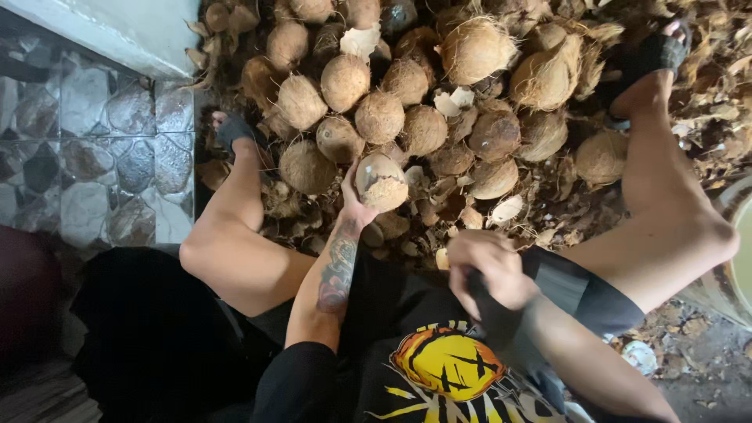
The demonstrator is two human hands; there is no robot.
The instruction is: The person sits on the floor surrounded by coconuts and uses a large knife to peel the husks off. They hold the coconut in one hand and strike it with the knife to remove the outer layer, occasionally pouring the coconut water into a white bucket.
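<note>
- Here, your left hand (354,202) holds a partly husked coconut (381,182) at the near edge of the coconut pile (407,102), just above the loose husk scraps (439,211) on the ground between your knees.
- Your fingers are spread and wrapped on the nut's left and underside; the pale, shaved face turns up and to the right, clear of them.
- Your right hand (489,274) is closed in a fist round a dark handle (489,309), close to your body and apart from the nut; the tool's working end cannot be seen.
- Judge the coconut as hard, stiff and fairly heavy for one hand. Its fibrous brown side should give grip; the shaved patch is likely smoother.
- Take hold low and wide on the hairy part, palm under the weight, fingertips kept off the bare face.
- Your sandalled feet (235,133) rest at the pile's left and right edges.
</note>
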